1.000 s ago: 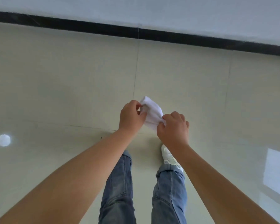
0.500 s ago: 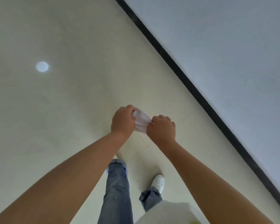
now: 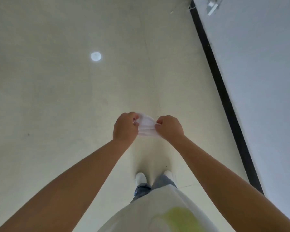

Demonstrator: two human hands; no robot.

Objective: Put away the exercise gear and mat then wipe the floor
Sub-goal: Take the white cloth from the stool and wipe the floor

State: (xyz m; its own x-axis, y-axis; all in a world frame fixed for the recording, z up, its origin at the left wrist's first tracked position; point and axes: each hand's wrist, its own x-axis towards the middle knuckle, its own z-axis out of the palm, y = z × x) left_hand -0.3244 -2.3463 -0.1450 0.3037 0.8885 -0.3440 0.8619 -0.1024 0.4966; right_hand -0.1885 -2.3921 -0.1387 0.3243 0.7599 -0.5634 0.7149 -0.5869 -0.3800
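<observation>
A small white cloth [image 3: 146, 127] is stretched between my two hands at mid-frame, above the pale tiled floor [image 3: 57, 97]. My left hand [image 3: 125, 128] pinches its left end with curled fingers. My right hand [image 3: 170, 128] pinches its right end the same way. Both forearms reach forward from the bottom of the view. No exercise gear or mat is in sight.
A white wall [image 3: 266, 81] with a black baseboard [image 3: 224, 91] runs along the right side. My two white shoes [image 3: 141, 179] stand on the floor below my hands. A round light reflection [image 3: 96, 56] shines on the tiles.
My view has swung round, so the wall now lies on the right instead of straight ahead. The cloth, bunched up before, is now pulled out wider between my hands.
</observation>
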